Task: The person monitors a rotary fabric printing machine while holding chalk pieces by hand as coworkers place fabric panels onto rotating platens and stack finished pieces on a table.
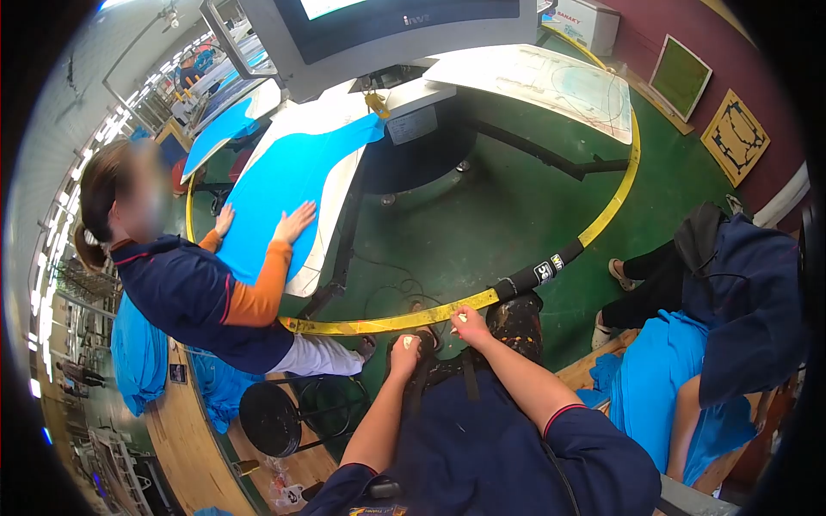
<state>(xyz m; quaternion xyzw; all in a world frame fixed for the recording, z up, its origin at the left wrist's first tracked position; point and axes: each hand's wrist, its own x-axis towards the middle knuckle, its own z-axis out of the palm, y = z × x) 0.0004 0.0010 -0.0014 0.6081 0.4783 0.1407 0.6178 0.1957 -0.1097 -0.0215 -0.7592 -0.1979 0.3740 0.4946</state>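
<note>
My left hand (pixel 404 356) is closed in front of my dark apron, with a small pale object (pixel 407 341) showing at its fingers. A little farther right, my right hand (pixel 470 325) is also closed, and another small pale bit (pixel 459 320) shows at its fingertips. What these pale pieces are cannot be made out. My right hand is close to the yellow ring rail (pixel 396 323) that curves in front of me; whether it touches the rail is unclear. Beyond the rail, a bright blue fabric piece (pixel 280 185) lies on a white board (pixel 331 206), under a co-worker's flat hands.
A machine with a screen (pixel 404 34) stands ahead; another white board (pixel 551 86) extends right. A co-worker (pixel 185 275) stands at left beside a black stool (pixel 268 419). At right, another person (pixel 740 292) is by blue fabric (pixel 658 370). Frames (pixel 736 138) lean against the wall.
</note>
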